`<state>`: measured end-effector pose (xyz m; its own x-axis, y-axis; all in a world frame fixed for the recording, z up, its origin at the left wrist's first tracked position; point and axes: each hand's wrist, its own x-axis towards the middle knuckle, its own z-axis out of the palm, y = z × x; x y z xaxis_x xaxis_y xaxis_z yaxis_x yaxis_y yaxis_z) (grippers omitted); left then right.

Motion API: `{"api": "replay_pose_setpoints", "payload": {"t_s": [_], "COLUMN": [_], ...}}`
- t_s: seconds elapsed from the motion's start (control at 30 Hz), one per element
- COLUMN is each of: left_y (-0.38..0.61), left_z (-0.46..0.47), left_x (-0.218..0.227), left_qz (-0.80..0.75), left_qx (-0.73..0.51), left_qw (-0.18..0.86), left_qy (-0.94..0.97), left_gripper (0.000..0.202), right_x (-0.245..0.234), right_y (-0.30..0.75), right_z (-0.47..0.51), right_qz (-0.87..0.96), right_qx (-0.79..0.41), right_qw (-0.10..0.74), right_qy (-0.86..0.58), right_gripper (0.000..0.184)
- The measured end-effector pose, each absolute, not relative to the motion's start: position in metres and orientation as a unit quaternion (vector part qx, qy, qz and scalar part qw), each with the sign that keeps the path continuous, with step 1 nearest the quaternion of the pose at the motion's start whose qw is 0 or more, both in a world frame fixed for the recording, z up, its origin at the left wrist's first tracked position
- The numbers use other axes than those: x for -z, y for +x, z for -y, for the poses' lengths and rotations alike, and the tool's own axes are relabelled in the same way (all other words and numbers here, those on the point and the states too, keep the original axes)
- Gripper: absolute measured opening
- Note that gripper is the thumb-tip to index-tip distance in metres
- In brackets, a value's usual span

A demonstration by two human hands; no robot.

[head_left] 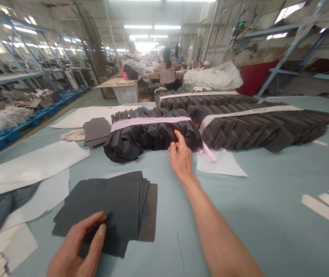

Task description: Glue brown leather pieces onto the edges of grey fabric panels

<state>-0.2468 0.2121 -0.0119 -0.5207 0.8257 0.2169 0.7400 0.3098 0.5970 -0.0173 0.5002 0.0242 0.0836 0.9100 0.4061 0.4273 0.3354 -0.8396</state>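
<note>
My left hand lies flat on a loose stack of dark grey fabric pieces near the table's front, its fingers stretched out over the top piece. My right hand reaches forward to a long bundle of folded dark fabric pieces bound by a pale pink strip. Its fingers are curled and touch the bundle's right end; whether they pinch a piece is hidden.
A second, longer tied bundle lies to the right, a third behind it. White paper sheets lie at left, white strips at right, on the pale blue table. A person works far back; shelving flanks both sides.
</note>
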Motion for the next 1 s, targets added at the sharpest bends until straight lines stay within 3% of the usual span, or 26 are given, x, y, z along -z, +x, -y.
{"api": "replay_pose_setpoints", "payload": {"t_s": [0.43,1.0], "left_y": [-0.247,-0.25], "left_z": [-0.21,-0.212], "left_x": [0.013,0.015], "left_qz": [-0.78,-0.777], "left_qx": [-0.348,-0.346], "left_qw": [0.06,0.063], "left_qy": [0.517,0.522], "left_gripper": [0.046,0.047], "right_x": [-0.012,-0.006], "right_y": [-0.029,-0.041], "right_z": [-0.508,-0.495], "right_qz": [0.6,0.639], "right_qx": [-0.264,-0.219], "right_qw": [0.579,0.496], "right_qy": [-0.484,-0.545], "right_gripper": [0.065,0.07]}}
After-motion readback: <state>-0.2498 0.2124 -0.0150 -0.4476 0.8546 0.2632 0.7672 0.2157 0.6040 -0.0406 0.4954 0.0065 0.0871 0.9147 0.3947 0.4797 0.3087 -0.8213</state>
